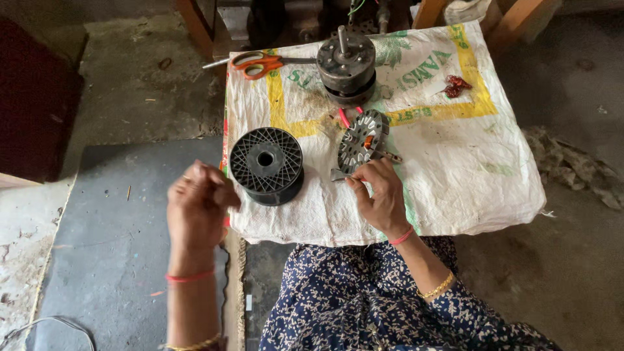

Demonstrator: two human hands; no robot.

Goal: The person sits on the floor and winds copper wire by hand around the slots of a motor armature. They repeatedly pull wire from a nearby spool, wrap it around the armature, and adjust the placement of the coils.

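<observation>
I'm steadying the slotted stator core (363, 140) with my right hand (380, 195) clamped at its 6 o'clock edge; my left hand (195, 205), blurred, fingers pinched together, is hovering at 9 o'clock beside the black spool (266, 164) on the worktop (468, 169).

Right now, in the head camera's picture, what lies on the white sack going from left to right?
Black spool → slotted metal disc held at its lower edge by the right hand → small red scrap.
</observation>
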